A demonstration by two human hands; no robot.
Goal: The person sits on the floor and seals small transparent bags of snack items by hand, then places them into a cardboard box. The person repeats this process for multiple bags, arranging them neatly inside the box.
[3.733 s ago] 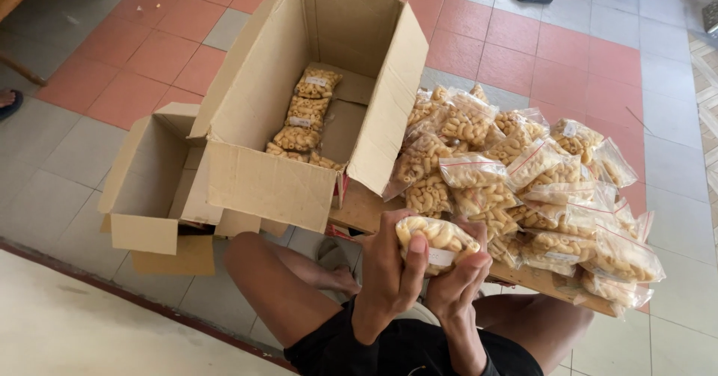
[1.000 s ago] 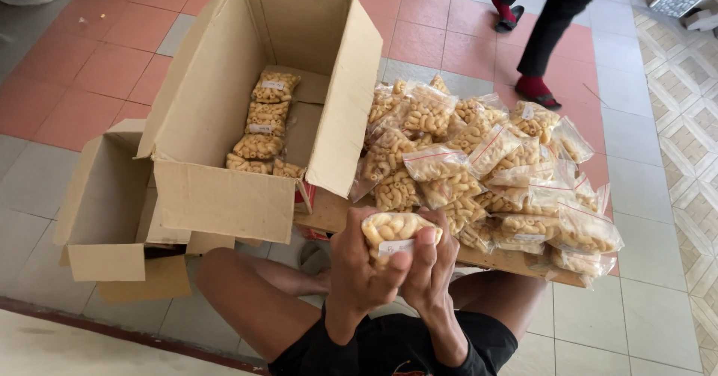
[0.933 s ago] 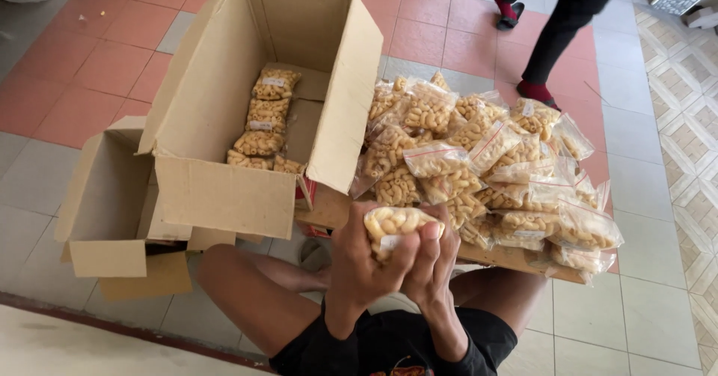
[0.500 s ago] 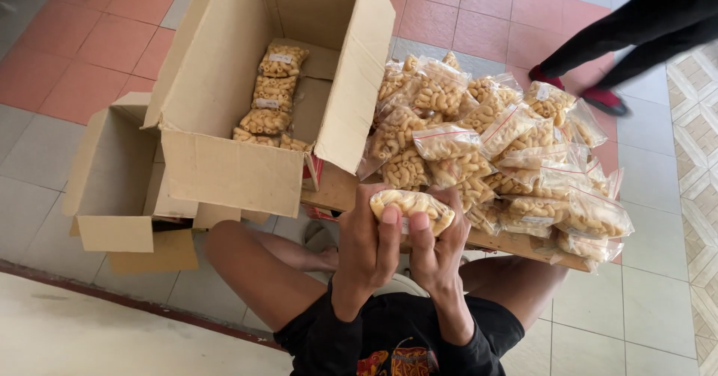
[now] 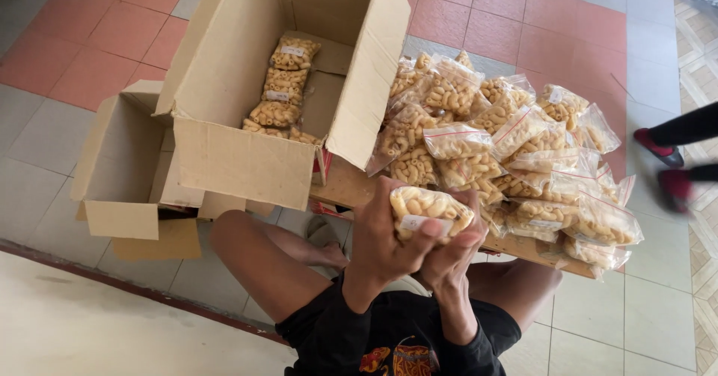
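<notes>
Both my hands hold one clear bag of pale curled snacks (image 5: 428, 208) in front of my chest. My left hand (image 5: 381, 245) grips it from the left with the thumb across its white label. My right hand (image 5: 452, 260) cups it from below and the right. Just beyond lies a heap of several similar bags (image 5: 508, 151) on a wooden board (image 5: 351, 189). To the left stands a large open cardboard box (image 5: 254, 159) with a row of the same bags (image 5: 280, 95) along its bottom.
A smaller open cardboard box (image 5: 120, 174) stands at the left of the big one on the tiled floor. My bent legs (image 5: 254, 260) lie under the board. Another person's feet in red shoes (image 5: 666, 166) are at the right edge.
The bag has stayed in both hands, shifting slightly as my fingers work on it. The view moved closer. The other person has walked from the top right to the right edge.
</notes>
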